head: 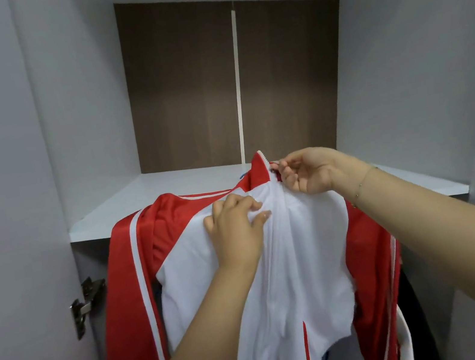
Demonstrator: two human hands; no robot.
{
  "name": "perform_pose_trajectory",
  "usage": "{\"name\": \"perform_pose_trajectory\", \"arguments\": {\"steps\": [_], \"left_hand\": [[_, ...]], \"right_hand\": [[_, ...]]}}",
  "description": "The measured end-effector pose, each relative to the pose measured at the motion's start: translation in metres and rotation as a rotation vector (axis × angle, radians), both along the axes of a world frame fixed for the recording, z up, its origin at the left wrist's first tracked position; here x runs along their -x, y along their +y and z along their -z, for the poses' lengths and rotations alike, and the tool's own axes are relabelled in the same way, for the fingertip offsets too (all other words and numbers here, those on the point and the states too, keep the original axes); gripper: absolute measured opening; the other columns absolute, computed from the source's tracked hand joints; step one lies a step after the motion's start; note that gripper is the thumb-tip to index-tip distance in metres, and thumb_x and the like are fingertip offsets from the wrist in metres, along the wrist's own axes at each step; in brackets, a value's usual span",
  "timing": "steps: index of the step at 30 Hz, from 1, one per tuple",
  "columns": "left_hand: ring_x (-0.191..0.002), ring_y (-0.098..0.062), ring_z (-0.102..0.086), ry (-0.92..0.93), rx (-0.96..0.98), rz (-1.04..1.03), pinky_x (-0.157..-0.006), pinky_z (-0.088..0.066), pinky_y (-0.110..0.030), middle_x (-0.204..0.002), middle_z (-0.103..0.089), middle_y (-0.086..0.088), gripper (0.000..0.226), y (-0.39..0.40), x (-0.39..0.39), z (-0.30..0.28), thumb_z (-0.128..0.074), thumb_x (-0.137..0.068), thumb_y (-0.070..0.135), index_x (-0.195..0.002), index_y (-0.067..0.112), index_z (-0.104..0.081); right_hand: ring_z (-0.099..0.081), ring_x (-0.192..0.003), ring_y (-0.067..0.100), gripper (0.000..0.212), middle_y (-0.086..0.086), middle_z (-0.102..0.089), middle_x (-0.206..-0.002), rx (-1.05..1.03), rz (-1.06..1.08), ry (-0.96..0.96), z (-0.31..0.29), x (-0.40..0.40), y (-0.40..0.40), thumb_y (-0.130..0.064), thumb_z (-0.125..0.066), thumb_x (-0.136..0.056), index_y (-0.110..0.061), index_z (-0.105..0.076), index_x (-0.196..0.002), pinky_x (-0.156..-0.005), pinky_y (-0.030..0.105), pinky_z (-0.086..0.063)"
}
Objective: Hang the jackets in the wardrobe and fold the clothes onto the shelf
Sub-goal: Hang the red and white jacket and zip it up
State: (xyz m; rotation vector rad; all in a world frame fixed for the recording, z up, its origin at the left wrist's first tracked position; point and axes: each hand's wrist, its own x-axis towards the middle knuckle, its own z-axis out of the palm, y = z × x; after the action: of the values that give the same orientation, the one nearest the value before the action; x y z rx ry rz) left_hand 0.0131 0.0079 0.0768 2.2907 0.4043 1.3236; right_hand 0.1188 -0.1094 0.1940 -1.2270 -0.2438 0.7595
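Note:
A red and white zip jacket (pixel 308 262) hangs in front of the wardrobe, just below the white shelf (pixel 126 205). Its red collar stands up over the shelf's front edge. My left hand (pixel 236 227) pinches the white chest fabric beside the zipper line. My right hand (pixel 308 172) pinches the top of the zipper at the collar. What the jacket hangs from is hidden behind it.
The shelf compartment has a dark brown back panel (pixel 188 87) and white side walls. A metal door hinge (pixel 88 301) sticks out at the left. Dark clothing (pixel 414 307) hangs behind the jacket at the lower right.

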Motion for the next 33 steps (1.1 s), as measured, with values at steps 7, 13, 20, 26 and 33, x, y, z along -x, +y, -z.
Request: {"name": "perform_pose_trajectory", "arguments": {"steps": [7, 13, 20, 26, 33], "left_hand": [[-0.115, -0.013, -0.044, 0.101, -0.065, -0.019, -0.080, -0.015, -0.027, -0.114, -0.059, 0.014, 0.013, 0.005, 0.003, -0.008, -0.062, -0.092, 0.041, -0.097, 0.031, -0.068], [-0.093, -0.015, -0.058, 0.315, -0.104, 0.178, -0.095, -0.031, -0.036, -0.095, -0.067, 0.006, 0.038, 0.045, 0.003, -0.056, -0.042, -0.101, 0.047, -0.092, 0.025, -0.071], [-0.127, -0.024, -0.045, 0.696, -0.080, 0.026, -0.104, -0.031, -0.043, -0.129, -0.056, 0.003, 0.045, 0.076, -0.026, -0.064, -0.048, -0.094, 0.060, -0.122, 0.027, -0.060], [-0.103, -0.023, -0.057, 0.623, -0.024, 0.086, -0.086, -0.047, -0.035, -0.105, -0.061, 0.003, 0.033, 0.082, -0.016, -0.061, -0.061, -0.089, 0.056, -0.098, 0.025, -0.057], [-0.082, -0.021, -0.059, 0.226, -0.107, 0.111, -0.071, -0.045, -0.035, -0.077, -0.064, 0.005, 0.036, 0.052, 0.032, -0.046, -0.045, -0.100, 0.046, -0.077, 0.023, -0.061]], "right_hand": [[-0.060, -0.053, 0.010, 0.026, 0.008, -0.066, -0.063, 0.136, 0.086, -0.181, -0.043, -0.025, 0.021, -0.009, -0.048, -0.100, 0.001, -0.067, -0.085, -0.053, 0.016, -0.052], [-0.067, -0.078, 0.022, 0.017, 0.013, -0.068, -0.092, 0.875, 0.263, -1.168, -0.018, -0.043, 0.017, -0.022, -0.065, -0.089, -0.006, -0.068, -0.094, -0.067, 0.033, -0.058], [-0.055, -0.115, 0.021, 0.035, 0.002, -0.059, -0.123, 0.944, 0.083, -1.402, 0.054, -0.040, -0.004, -0.038, -0.056, -0.096, -0.019, -0.060, -0.125, -0.099, 0.034, -0.044], [-0.030, -0.138, 0.024, 0.056, 0.009, -0.036, -0.145, 0.577, 0.376, -1.426, 0.075, -0.026, -0.023, -0.031, -0.074, -0.085, -0.015, -0.052, -0.134, -0.113, 0.028, -0.025], [-0.055, -0.118, 0.027, 0.049, 0.006, -0.060, -0.131, 0.529, 0.516, -1.543, 0.091, 0.005, -0.053, -0.033, -0.053, -0.100, -0.012, -0.046, -0.144, -0.106, 0.042, -0.037]]}}
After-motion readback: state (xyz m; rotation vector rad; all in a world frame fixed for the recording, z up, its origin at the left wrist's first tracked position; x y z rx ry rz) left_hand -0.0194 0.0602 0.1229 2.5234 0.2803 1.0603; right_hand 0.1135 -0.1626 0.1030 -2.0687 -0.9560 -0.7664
